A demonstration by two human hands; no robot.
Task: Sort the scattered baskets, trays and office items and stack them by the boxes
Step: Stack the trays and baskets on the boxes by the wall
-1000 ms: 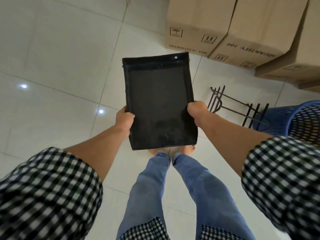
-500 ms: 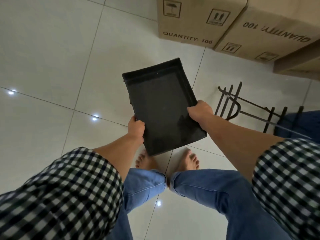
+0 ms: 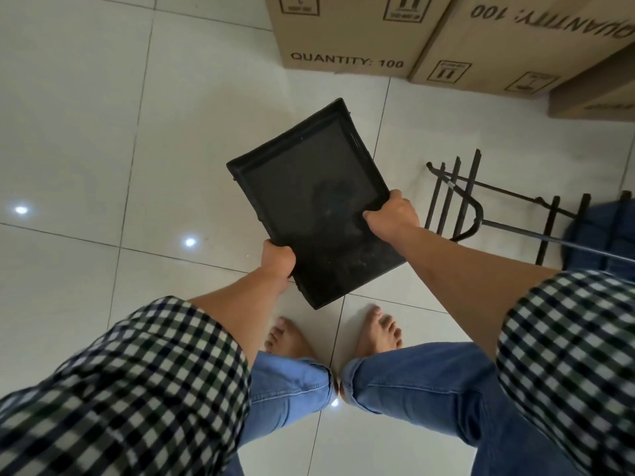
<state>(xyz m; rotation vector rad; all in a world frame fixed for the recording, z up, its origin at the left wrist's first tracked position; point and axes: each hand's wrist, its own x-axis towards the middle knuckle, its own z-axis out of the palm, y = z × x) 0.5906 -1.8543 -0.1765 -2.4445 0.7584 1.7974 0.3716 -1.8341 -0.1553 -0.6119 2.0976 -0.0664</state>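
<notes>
Person is holding the black tray [image 3: 309,201] in both hands over the tiled floor [image 3: 86,132], just ahead of the bare feet. Left hand [image 3: 277,257] is gripping the tray's 7 o'clock edge, fingers curled round the rim. Right hand [image 3: 391,213] is clamping the 4 o'clock edge, thumb lying on the inner face. Cardboard boxes [image 3: 343,32] are sitting at the tray's 12 to 2 o'clock, apart from it. Black metal rack [image 3: 460,197] is lying at 3 o'clock, blue basket [image 3: 608,231] touching it.

Open floor [image 3: 103,149] left of the grip and just ahead; boxes [image 3: 343,36] block farther on; rack [image 3: 470,182] crowds the right, basket [image 3: 615,231] behind it.
</notes>
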